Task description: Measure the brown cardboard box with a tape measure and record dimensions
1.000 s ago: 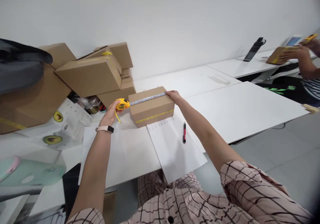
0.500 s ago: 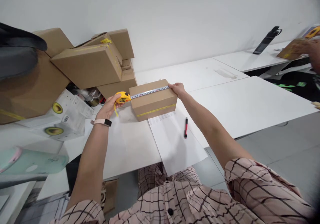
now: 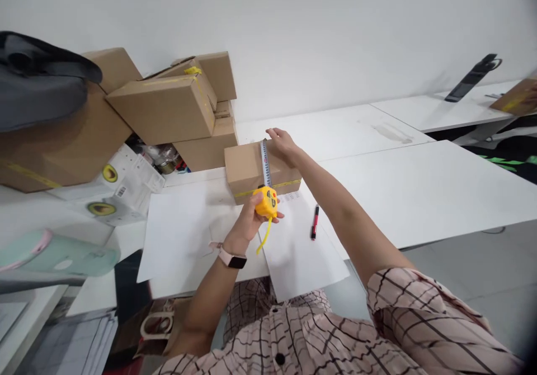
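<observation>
Yellow tape measure [image 3: 265, 202] is grasped in the left hand [image 3: 248, 220], and its blade [image 3: 265, 161] lies across the cardboard box [image 3: 243, 162] on the white tabletop [image 3: 390, 182]. The right hand [image 3: 286, 143] rests by the far edge; whether it pinches the blade's end, I cannot tell. Measuring this span seems the present step; the next move calls for a straight blade. Near are paper [image 3: 304, 260], a pen [image 3: 315, 223], stacked cartons [image 3: 161, 112], and a plain wall [image 3: 319, 39].

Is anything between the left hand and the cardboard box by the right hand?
Yes: the yellow tape measure. The left hand holds it in front of the cardboard box, its blade running across the top. I see nothing else between them.
</observation>
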{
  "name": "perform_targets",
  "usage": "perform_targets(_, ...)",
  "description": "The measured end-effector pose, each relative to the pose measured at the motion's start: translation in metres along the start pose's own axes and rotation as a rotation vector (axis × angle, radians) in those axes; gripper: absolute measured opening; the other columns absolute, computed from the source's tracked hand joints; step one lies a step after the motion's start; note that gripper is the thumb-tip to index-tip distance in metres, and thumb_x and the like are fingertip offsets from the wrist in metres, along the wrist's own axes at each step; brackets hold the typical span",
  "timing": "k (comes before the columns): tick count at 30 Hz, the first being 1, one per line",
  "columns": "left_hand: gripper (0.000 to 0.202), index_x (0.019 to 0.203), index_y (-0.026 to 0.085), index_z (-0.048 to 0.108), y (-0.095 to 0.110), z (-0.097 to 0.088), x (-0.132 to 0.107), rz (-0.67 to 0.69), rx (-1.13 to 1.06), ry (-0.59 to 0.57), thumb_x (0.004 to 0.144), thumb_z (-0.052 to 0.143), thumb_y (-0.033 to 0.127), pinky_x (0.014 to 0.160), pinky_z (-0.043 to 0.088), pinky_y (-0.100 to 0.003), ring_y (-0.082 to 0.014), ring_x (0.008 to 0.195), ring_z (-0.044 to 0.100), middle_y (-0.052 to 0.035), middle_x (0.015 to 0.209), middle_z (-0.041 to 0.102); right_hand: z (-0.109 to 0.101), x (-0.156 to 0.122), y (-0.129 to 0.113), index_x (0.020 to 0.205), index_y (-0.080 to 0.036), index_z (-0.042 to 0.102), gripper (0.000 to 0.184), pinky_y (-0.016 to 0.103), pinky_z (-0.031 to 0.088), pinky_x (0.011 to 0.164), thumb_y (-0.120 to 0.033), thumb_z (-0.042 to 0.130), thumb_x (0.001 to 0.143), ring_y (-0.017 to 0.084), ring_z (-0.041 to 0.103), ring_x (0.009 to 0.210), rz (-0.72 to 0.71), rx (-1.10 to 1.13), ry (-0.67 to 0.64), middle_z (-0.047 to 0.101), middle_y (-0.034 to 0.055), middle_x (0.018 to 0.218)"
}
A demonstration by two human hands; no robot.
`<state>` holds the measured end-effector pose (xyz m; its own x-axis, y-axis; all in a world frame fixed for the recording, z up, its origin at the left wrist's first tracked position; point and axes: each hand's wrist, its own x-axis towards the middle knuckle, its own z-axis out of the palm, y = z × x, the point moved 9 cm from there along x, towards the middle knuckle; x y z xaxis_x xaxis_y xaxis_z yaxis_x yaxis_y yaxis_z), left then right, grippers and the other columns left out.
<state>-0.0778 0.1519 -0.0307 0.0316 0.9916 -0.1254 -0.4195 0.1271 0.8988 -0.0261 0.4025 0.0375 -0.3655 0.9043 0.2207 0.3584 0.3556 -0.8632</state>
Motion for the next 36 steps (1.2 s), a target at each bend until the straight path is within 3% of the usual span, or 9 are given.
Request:
perform_targets(3, 0.053, 0.108, 0.019, 0.061, 0.01, 0.004, 0.018, 0.029, -0.001, 0.05, 0.079, 0.066, 0.064, 0.064, 0.059, -0.037, -0.022, 0.07, 0.072, -0.0082, 0.098, 0.069, 0.013, -0.002, 0.006, 0.12, -0.024, 0.067, 0.053, 0.048, 0.037, 0.108, -0.053, 0.026, 0.104, 0.031, 0.057, 0.121, -0.073, -0.256, -0.062, 0.069, 0.0112, 0.125)
perform_targets(7, 0.049, 0.105, 0.02, 0.059, 0.014, 0.007, 0.033, 0.032, -0.01, 0.117, 0.081, 0.065, 0.062, 0.067, 0.059, -0.037, -0.0215, 0.072, 0.072, -0.0065, 0.092, 0.069, 0.028, -0.002, 0.003, 0.145, -0.025, 0.05, 0.052, 0.052, 0.029, 0.115, -0.045, 0.023, 0.106, 0.032, 0.051, 0.133, -0.215, -0.487, -0.125, 0.062, 0.0117, 0.142)
perform_targets(10, 0.047, 0.102, 0.021, 0.058, 0.008, 0.01, 0.038, 0.015, -0.033, 0.138, 0.08, 0.066, 0.062, 0.064, 0.058, -0.035, -0.0205, 0.068, 0.071, -0.0055, 0.088, 0.069, 0.032, -0.002, 0.002, 0.152, -0.024, 0.04, 0.053, 0.052, 0.027, 0.115, -0.04, 0.02, 0.106, 0.031, 0.047, 0.137, -0.232, -0.574, -0.138, 0.056, 0.0134, 0.149)
perform_targets(19, 0.048, 0.101, 0.02, 0.059, -0.001, 0.009, 0.04, 0.007, -0.025, 0.133, 0.08, 0.066, 0.063, 0.072, 0.06, -0.039, -0.02, 0.071, 0.072, -0.0049, 0.092, 0.067, 0.036, -0.002, -0.005, 0.135, -0.022, 0.054, 0.049, 0.059, 0.031, 0.107, -0.043, 0.022, 0.104, 0.041, 0.05, 0.128, -0.158, -0.691, -0.144, 0.061, 0.021, 0.137)
perform_targets(23, 0.05, 0.103, 0.021, 0.057, -0.005, 0.008, 0.044, -0.006, -0.021, 0.137, 0.078, 0.068, 0.063, 0.073, 0.061, -0.041, -0.0205, 0.071, 0.072, -0.0036, 0.09, 0.066, 0.039, 0.005, 0.002, 0.13, -0.023, 0.059, 0.05, 0.06, 0.032, 0.105, -0.045, 0.021, 0.105, 0.04, 0.05, 0.125, -0.096, -0.683, -0.092, 0.063, 0.02, 0.131)
perform_targets(28, 0.052, 0.102, 0.019, 0.058, -0.002, 0.012, 0.046, 0.0, 0.007, 0.142, 0.076, 0.068, 0.064, 0.071, 0.061, -0.04, -0.0204, 0.07, 0.072, -0.0045, 0.091, 0.066, 0.045, 0.007, -0.002, 0.126, -0.024, 0.065, 0.049, 0.061, 0.029, 0.108, -0.042, 0.024, 0.105, 0.039, 0.049, 0.126, -0.121, -0.681, -0.084, 0.063, 0.0178, 0.132)
perform_targets(30, 0.053, 0.102, 0.019, 0.058, 0.003, 0.012, 0.038, 0.024, 0.042, 0.142, 0.076, 0.068, 0.064, 0.069, 0.061, -0.038, -0.0205, 0.07, 0.072, -0.0055, 0.094, 0.066, 0.036, 0.007, -0.004, 0.131, -0.024, 0.063, 0.051, 0.06, 0.028, 0.112, -0.045, 0.025, 0.105, 0.038, 0.048, 0.131, -0.11, -0.567, -0.096, 0.061, 0.0154, 0.138)
perform_targets(32, 0.053, 0.106, 0.02, 0.058, 0.012, 0.004, 0.022, 0.093, 0.117, 0.163, 0.076, 0.07, 0.062, 0.066, 0.061, -0.036, -0.0204, 0.072, 0.073, -0.0066, 0.103, 0.066, 0.011, 0.003, -0.001, 0.14, -0.027, 0.058, 0.056, 0.056, 0.028, 0.115, -0.052, 0.022, 0.105, 0.035, 0.045, 0.136, -0.098, -0.373, -0.039, 0.057, 0.011, 0.146)
perform_targets(36, 0.063, 0.12, 0.026, 0.05, 0.031, -0.049, -0.026, 0.304, 0.29, 0.404, 0.071, 0.08, 0.05, 0.065, 0.061, -0.032, -0.0187, 0.075, 0.073, -0.004, 0.109, 0.064, -0.065, -0.034, 0.035, 0.142, -0.026, 0.056, 0.067, 0.047, 0.033, 0.115, -0.064, 0.018, 0.102, 0.03, 0.047, 0.136, -0.028, -0.078, 0.256, 0.057, 0.0095, 0.146)
